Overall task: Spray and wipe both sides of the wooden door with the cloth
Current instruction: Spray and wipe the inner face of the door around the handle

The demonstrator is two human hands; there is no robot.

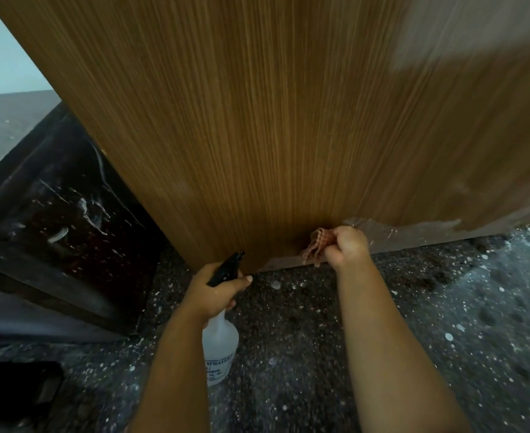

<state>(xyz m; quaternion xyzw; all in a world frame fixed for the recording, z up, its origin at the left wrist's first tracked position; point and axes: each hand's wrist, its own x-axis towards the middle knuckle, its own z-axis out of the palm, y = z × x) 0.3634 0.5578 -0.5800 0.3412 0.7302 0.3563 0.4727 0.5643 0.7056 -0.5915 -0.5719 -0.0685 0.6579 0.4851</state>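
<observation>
Right fingers [335, 253] curling round the bunched cloth [315, 245], right hand [348, 246] pressing it against the very foot of the door [257, 120], likely working the last low strip of this face. Left fingers [242, 281] wrapping the neck of the sprayer [221, 335], left hand [218, 290] keeping the nozzle aimed at the wood, bottle hanging below, ready for another squirt. Door standing upright, filling the view, bottom edge sitting just above the speckled floor [445, 323]. Dark frame [54, 214] crowding the left; open floor lying to the right for sweeping along the edge.
</observation>
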